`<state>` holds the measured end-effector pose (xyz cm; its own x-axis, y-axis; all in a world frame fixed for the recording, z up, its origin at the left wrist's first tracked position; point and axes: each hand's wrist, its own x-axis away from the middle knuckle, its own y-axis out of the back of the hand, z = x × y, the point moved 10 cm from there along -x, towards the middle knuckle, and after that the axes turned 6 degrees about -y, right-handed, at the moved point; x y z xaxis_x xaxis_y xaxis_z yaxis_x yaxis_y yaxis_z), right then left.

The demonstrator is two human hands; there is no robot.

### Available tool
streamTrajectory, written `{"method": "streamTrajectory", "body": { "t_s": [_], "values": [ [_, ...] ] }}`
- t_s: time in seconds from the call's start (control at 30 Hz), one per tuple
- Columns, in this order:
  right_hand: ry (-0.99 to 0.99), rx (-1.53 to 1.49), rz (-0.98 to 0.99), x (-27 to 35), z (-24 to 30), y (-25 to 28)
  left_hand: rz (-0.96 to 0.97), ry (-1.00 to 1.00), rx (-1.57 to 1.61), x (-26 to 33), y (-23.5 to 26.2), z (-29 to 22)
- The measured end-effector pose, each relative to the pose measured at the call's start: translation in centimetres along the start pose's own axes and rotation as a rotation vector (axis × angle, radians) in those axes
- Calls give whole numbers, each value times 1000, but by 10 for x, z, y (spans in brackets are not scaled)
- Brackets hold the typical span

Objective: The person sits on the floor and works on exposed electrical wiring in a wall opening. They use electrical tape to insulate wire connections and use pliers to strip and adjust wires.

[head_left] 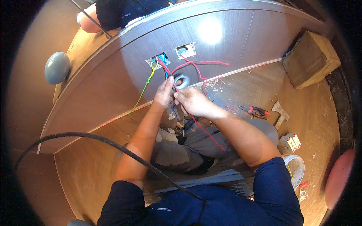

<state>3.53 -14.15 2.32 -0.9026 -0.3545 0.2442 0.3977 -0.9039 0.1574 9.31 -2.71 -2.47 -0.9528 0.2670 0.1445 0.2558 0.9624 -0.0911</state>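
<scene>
In the head view, the left hand (164, 93) and the right hand (193, 101) are meeting in front of a brown wall panel (113, 75). Both hands are pinching a red wire (200, 62) with fingers closed on it, and a grey roll of tape (182, 81) is sitting just above the fingertips, touching them. The wire is coming from two cut-out wall boxes (185, 50), where blue and yellow-green wires (145, 86) are also hanging. Red-handled pliers (255, 110) are lying on the floor, well apart to the right.

Small box (290, 142): white with red panels, on the floor near the right wall. Wooden crate (311, 58): brown, far right corner of floor.
</scene>
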Motion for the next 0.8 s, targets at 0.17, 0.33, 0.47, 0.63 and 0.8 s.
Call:
{"method": "streamTrajectory", "body": {
  "t_s": [0.17, 0.33, 0.47, 0.63, 0.8],
  "values": [
    [-10, 129, -13, 3, 22, 5, -187, -103, -163, 34, 19, -41],
    [89, 270, -115, 6, 28, 6, -237, -300, 316, 47, 18, -77],
    [100, 230, -104, 8, 27, 6, -305, -34, 337, 30, 5, -44],
    [51, 241, -70, 9, 22, 6, -145, -53, 55, 10, -22, -36],
    [101, 276, -73, 10, 27, 8, -376, -21, -243, 51, 13, -38]
  ]
}}
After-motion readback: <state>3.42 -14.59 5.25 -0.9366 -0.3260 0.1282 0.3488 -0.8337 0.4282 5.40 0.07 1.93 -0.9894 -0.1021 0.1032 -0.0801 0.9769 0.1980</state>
